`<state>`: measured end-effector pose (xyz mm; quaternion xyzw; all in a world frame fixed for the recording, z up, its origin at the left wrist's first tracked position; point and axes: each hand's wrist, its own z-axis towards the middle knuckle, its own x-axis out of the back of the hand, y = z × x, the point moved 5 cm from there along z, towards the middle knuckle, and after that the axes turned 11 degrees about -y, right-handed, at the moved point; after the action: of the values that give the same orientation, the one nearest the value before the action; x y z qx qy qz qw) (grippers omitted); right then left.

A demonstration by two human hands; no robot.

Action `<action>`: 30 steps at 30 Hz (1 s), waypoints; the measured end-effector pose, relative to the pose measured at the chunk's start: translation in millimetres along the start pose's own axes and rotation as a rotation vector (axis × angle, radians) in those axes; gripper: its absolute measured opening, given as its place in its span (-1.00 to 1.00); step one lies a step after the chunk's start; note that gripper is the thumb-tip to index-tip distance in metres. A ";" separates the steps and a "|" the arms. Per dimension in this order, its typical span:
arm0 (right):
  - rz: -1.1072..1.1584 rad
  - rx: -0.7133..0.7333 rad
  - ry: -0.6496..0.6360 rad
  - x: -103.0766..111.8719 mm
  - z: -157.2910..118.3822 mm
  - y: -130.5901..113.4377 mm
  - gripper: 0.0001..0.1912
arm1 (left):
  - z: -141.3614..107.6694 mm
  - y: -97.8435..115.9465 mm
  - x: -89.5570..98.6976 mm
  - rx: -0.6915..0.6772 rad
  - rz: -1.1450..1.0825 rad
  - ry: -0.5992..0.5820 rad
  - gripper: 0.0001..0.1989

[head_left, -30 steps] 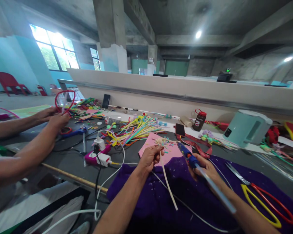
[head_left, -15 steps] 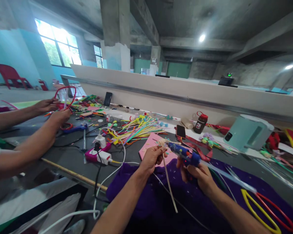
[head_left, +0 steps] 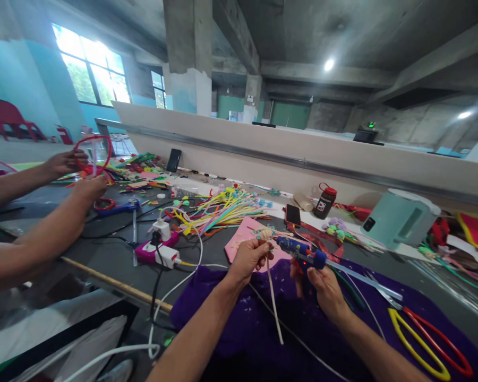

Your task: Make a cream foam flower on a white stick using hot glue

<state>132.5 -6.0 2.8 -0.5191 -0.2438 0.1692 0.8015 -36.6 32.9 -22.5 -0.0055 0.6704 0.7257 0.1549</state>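
Observation:
My left hand (head_left: pixel 249 259) pinches a cream pipe cleaner (head_left: pixel 275 305) whose stem hangs down below the fingers, with a small cream fuzzy bloom (head_left: pixel 265 233) at its top. Wrapped round the handle of a blue hot glue gun (head_left: pixel 298 250) is my right hand (head_left: pixel 321 284). A clear glue stick (head_left: pixel 364 279) sticks out of the gun's back end. The gun's nozzle points left at the bloom; whether they touch I cannot tell. Beneath both hands lie a pink foam sheet (head_left: pixel 239 241) and a dark purple cloth (head_left: pixel 207 302).
Scissors (head_left: pixel 418 339) with yellow and red handles rest at right. Coloured pipe cleaners (head_left: pixel 227 209) pile up mid-table. A purple power strip (head_left: pixel 157 250) trails cables at left. Behind stand a dark bottle (head_left: pixel 325 201) and a green kettle (head_left: pixel 400 220). A co-worker's hands (head_left: pixel 82 175) hold a red loop.
The view has shifted slightly, so the surroundings sit a little further left. Both hands keep their holds; the cream bloom now shows more clearly beside the nozzle.

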 end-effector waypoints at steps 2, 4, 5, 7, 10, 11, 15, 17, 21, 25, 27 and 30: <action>-0.011 0.006 -0.002 -0.7 -0.1 -0.2 -0.53 | -0.8 0.4 -0.8 0.005 0.008 -0.001 -0.73; -0.025 0.008 -0.007 -1.0 -0.7 0.0 -0.52 | -1.2 0.6 -0.9 0.014 0.010 0.006 -0.74; -0.034 0.008 -0.009 -0.9 -1.0 0.3 -0.51 | -1.2 0.6 -0.8 0.018 0.012 0.011 -0.75; -0.047 0.009 -0.009 0.0 -1.7 1.2 -0.51 | -0.9 0.4 -0.3 0.022 0.014 0.017 -0.76; -0.043 0.009 -0.014 1.5 -1.9 3.3 -0.53 | -0.3 -0.3 0.1 0.026 0.010 0.016 -0.76; -0.038 0.007 -0.016 1.7 -1.8 4.2 -0.54 | -0.2 -0.6 0.1 0.030 0.011 0.015 -0.76; -0.031 0.006 -0.015 1.9 -1.2 8.0 -0.56 | -0.3 -0.8 0.3 0.037 0.027 0.019 -0.76; -0.030 0.005 -0.009 2.2 -1.2 10.2 -0.57 | -0.1 -0.5 0.3 0.033 0.029 0.018 -0.76; -0.033 -0.002 -0.011 3.0 -1.4 13.5 -0.57 | 0.6 -0.9 0.4 0.034 0.036 0.009 -0.76; -0.082 -0.017 -0.014 2.9 -1.5 12.3 -0.56 | 0.6 -1.3 0.8 0.039 0.049 0.013 -0.75; -0.105 -0.026 -0.009 2.9 -1.4 11.1 -0.56 | 0.4 -1.5 0.9 0.042 0.054 0.008 -0.75; -0.137 -0.032 0.000 3.3 -1.4 10.5 -0.54 | 0.5 -1.7 0.9 0.041 0.059 -0.001 -0.74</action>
<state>135.8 -1.1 -6.5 -0.5141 -0.2817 0.1099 0.8027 -37.0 33.7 -24.3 0.0175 0.6849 0.7160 0.1338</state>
